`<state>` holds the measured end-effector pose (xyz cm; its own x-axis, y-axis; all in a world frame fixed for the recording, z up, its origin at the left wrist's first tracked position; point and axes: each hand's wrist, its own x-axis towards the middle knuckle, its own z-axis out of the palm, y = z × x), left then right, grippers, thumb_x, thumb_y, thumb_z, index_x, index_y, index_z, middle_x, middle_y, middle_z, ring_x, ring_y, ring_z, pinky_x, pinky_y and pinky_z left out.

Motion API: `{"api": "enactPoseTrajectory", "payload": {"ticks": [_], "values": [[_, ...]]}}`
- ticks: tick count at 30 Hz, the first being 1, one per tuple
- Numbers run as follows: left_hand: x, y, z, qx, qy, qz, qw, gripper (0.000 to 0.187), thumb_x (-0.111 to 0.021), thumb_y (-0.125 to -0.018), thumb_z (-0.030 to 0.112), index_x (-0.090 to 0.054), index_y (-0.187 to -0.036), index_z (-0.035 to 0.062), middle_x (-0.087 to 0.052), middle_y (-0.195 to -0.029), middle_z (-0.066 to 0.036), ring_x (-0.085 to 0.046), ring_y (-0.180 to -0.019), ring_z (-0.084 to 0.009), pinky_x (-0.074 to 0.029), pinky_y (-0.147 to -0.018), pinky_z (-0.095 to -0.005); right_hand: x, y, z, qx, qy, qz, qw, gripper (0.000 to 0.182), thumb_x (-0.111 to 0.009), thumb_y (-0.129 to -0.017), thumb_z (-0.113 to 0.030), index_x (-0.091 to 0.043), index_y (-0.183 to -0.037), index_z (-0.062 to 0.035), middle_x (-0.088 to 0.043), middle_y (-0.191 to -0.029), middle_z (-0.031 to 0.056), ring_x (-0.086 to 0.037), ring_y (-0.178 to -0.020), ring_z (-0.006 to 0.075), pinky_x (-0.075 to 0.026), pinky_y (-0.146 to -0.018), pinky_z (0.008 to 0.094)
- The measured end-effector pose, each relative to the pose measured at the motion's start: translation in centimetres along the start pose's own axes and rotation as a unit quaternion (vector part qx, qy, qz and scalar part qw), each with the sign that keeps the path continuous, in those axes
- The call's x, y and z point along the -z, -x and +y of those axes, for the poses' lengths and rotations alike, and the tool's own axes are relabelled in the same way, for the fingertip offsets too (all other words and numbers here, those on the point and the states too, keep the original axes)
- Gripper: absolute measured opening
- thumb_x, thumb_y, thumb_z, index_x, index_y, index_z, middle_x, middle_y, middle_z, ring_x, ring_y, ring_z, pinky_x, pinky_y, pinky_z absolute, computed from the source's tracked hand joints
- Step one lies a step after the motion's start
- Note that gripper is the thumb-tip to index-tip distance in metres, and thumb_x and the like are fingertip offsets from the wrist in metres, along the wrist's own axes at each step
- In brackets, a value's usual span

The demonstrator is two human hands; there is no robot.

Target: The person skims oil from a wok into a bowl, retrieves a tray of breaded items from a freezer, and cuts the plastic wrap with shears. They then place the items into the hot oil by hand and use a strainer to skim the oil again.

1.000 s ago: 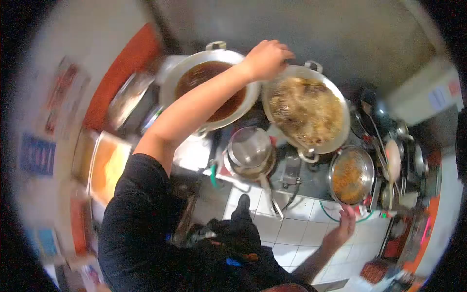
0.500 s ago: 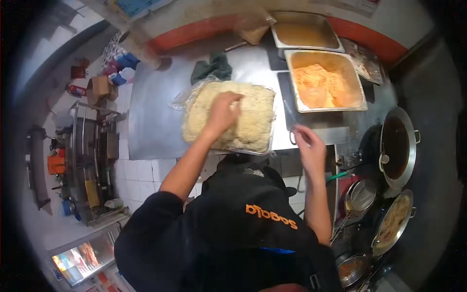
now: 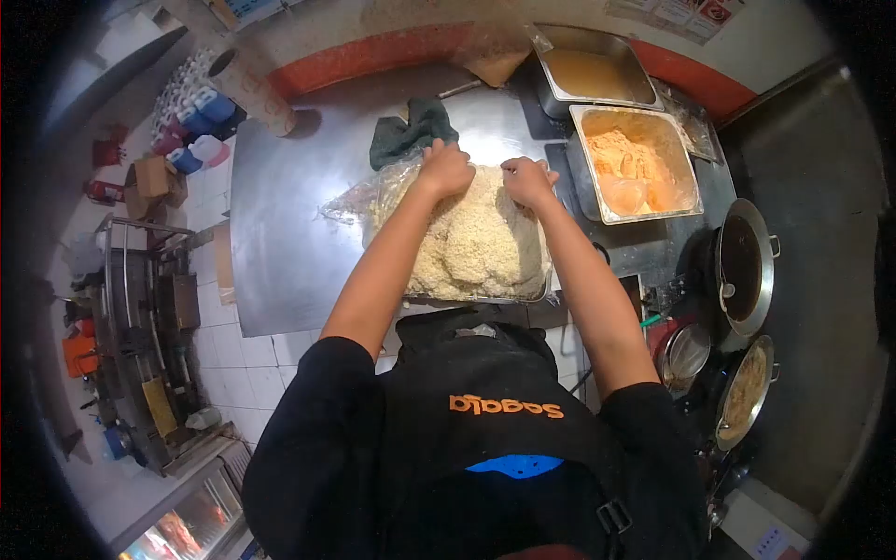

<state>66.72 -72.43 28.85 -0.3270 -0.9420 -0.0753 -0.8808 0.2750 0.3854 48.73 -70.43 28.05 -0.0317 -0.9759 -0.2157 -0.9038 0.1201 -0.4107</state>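
A metal tray (image 3: 476, 301) full of pale crumbs (image 3: 481, 238) lies in front of me, the crumbs heaped in lumps toward the near side. Clear plastic film (image 3: 355, 201) bunches out past its left edge. My left hand (image 3: 446, 171) is at the tray's far side, fingers curled down beside a dark green cloth (image 3: 411, 131). To its right, my right hand (image 3: 529, 180) is closed at the far right part of the tray. What the fingers of either hand grip is hidden.
Right of the tray stands a metal pan (image 3: 605, 210) of orange-coated food, with a pan of brownish liquid (image 3: 597, 75) behind it. Two large woks (image 3: 747, 266) sit farther right. A cardboard-coloured roll (image 3: 252, 93) stands at the back left of the steel table (image 3: 280, 243).
My right hand has left the dark looped handle beside the tray and moved to the tray's far side. My left hand has moved forward from mid-tray. The flatter crumbs are now heaped nearer me.
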Motion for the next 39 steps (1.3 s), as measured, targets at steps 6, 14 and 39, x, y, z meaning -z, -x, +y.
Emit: {"api": "enactPoseTrajectory", "payload": {"ticks": [6, 14, 39], "values": [[1.9, -0.3, 0.4, 0.006, -0.012, -0.095, 0.995, 0.038, -0.055, -0.069, 0.029, -0.066, -0.097, 0.0078, -0.051, -0.117, -0.015, -0.036, -0.114, -0.0346, -0.027, -0.097, -0.0465, -0.4, 0.9, 0.2, 0.019, -0.003, 0.096, 0.995, 0.027, -0.06, -0.074, -0.03, -0.067, -0.098, -0.0201, -0.06, -0.107, 0.0023, -0.047, -0.104, 0.0281, -0.026, -0.087, 0.0427], [2.1, -1.4, -0.7, -0.007, -0.008, -0.114, 0.993, 0.044, -0.064, -0.06, 0.03, -0.063, -0.099, 0.01, -0.062, -0.097, -0.012, -0.048, -0.1, -0.0305, -0.032, -0.088, -0.0404, 0.5, 15.9, -7.4, 0.138, -0.076, 0.048, 0.986, 0.038, -0.075, -0.059, -0.02, -0.058, -0.093, -0.0095, -0.046, -0.097, 0.0087, -0.041, -0.096, 0.028, -0.025, -0.084, 0.0426], [9.1, 5.8, 1.5, -0.068, 0.141, -0.007, 0.988, 0.035, -0.067, -0.061, 0.022, -0.061, -0.091, 0.0037, -0.064, -0.09, -0.014, -0.06, -0.087, -0.028, -0.038, -0.084, -0.0355, -3.9, 17.1, -6.1, 0.123, -0.077, 0.241, 0.96, 0.01, -0.067, -0.061, -0.017, -0.063, -0.067, -0.0103, -0.057, -0.072, 0.0017, -0.049, -0.079, 0.0211, -0.027, -0.075, 0.0389]]}}
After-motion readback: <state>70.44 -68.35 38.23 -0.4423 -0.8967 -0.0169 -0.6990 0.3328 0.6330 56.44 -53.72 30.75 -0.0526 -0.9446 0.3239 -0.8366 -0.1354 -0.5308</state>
